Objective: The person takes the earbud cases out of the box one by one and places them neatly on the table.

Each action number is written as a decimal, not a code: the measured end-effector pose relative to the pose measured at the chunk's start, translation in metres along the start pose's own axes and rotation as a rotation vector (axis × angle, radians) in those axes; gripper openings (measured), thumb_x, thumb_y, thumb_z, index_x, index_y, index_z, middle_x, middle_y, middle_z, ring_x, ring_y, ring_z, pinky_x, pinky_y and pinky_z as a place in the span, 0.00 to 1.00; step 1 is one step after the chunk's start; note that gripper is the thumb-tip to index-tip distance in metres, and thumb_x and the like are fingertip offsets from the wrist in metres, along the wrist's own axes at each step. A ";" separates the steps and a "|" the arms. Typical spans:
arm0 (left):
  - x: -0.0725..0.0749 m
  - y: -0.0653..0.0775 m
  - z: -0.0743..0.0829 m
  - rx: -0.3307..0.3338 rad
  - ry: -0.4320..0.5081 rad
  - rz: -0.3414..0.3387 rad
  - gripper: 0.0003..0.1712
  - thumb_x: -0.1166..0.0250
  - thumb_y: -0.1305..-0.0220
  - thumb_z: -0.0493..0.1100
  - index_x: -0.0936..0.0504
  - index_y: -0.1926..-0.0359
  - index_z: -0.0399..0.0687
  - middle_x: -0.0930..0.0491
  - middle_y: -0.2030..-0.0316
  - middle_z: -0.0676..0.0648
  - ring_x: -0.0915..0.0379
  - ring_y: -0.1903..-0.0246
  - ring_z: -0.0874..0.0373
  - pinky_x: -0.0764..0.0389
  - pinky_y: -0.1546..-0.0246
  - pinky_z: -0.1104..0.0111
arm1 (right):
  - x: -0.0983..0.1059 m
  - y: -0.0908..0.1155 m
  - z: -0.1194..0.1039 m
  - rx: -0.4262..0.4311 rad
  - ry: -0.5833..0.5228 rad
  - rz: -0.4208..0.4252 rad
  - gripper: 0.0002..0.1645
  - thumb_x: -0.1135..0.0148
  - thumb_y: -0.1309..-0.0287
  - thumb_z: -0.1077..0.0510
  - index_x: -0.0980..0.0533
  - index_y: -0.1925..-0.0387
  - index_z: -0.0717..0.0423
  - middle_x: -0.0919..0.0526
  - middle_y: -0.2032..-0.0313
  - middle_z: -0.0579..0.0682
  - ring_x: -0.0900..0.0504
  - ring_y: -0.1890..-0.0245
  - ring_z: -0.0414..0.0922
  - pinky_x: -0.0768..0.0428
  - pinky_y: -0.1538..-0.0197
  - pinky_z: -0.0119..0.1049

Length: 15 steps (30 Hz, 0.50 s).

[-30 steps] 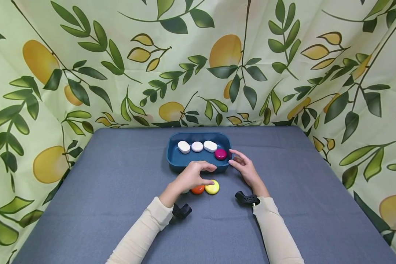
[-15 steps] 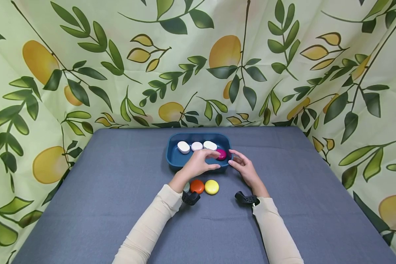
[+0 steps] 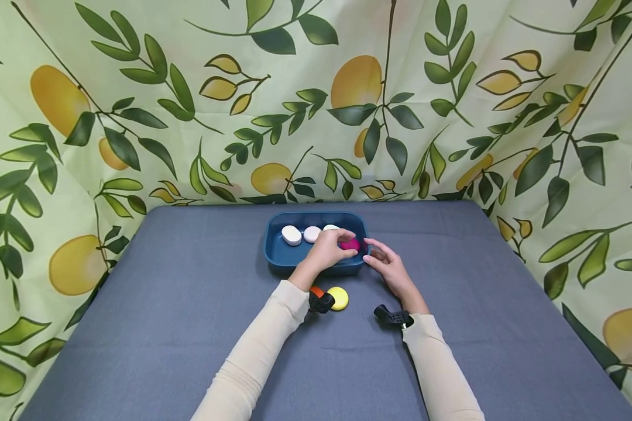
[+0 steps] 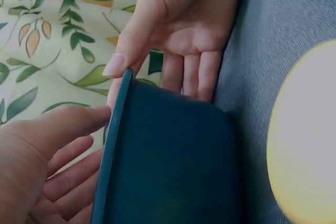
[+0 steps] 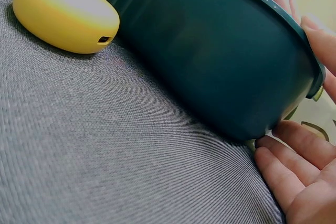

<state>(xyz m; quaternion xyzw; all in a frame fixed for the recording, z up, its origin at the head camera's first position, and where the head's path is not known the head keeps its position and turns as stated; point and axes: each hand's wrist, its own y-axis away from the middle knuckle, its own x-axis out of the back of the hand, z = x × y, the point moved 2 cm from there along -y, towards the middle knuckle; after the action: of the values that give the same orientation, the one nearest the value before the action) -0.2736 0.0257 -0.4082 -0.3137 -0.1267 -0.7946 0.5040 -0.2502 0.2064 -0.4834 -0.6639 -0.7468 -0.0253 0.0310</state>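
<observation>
A dark blue tray (image 3: 274, 257) holds several white rounded pieces, one of them a white oval (image 3: 291, 235), and a round magenta piece (image 3: 350, 245). My left hand (image 3: 326, 248) reaches over the tray's front rim. Its thumb and fingers stand apart on either side of the magenta piece, partly covering it. In the left wrist view, the rim hides those fingertips. My right hand (image 3: 391, 270) grips the tray's right end. In the right wrist view its thumb (image 5: 321, 43) lies at the rim, and its lower fingers (image 5: 283, 163) touch the bottom corner.
A glossy round yellow case (image 3: 338, 298) with a small port lies on the grey cloth in front of the tray. Beside it sits an orange one (image 3: 316, 290), partly behind the left wrist. A fruit-patterned curtain (image 3: 205, 117) hangs behind the table (image 3: 189, 292).
My left hand has moved forward and right, from above the orange and yellow cases to over the magenta piece in the tray. The right hand stays at the tray's end.
</observation>
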 end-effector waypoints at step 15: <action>-0.015 -0.017 -0.008 0.142 -0.125 0.021 0.25 0.31 0.42 0.40 0.22 0.42 0.41 0.19 0.46 0.40 0.22 0.48 0.48 0.22 0.41 0.61 | -0.001 0.000 -0.001 0.015 -0.011 0.006 0.32 0.41 0.36 0.59 0.37 0.32 0.59 0.35 0.31 0.60 0.27 0.45 0.31 0.24 0.48 0.19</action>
<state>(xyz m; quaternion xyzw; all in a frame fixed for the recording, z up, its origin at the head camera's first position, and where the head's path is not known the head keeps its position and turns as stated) -0.2867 0.0401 -0.4219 -0.3274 -0.2106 -0.7573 0.5244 -0.2498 0.2053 -0.4827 -0.6659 -0.7452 -0.0159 0.0317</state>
